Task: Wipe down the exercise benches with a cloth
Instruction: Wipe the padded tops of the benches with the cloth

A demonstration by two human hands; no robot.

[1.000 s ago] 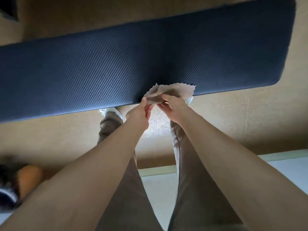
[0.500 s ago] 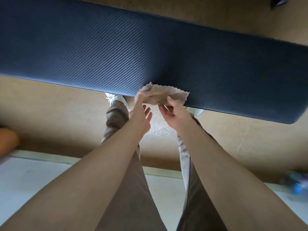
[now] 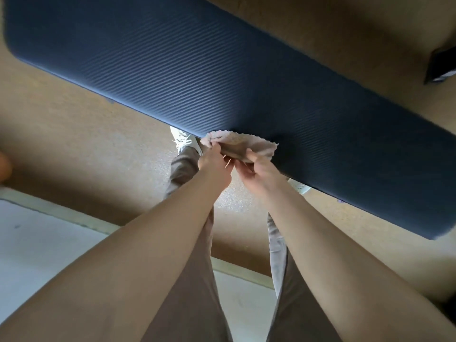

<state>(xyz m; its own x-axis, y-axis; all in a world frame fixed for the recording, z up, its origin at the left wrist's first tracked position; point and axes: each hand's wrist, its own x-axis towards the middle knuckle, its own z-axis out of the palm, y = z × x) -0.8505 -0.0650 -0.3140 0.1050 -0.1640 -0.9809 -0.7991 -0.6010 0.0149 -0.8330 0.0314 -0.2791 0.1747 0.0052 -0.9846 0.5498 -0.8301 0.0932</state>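
Observation:
A long dark blue ribbed bench pad (image 3: 222, 77) runs from upper left to lower right across the view. A small pale pink cloth (image 3: 244, 144) with a scalloped edge is held at the pad's near edge. My left hand (image 3: 213, 164) pinches the cloth's left end. My right hand (image 3: 259, 172) grips its right side from below. Both hands hold the cloth bunched between them, its far edge over the pad.
Brown speckled floor (image 3: 74, 124) surrounds the pad. My legs in brown trousers and a white shoe (image 3: 183, 140) stand right against the pad's near edge. A pale floor section (image 3: 37, 243) lies at lower left. A dark object (image 3: 441, 65) sits at the right edge.
The view has swung, so the pad now slants down to the right. My hands have closed together on the cloth, bunching it more tightly.

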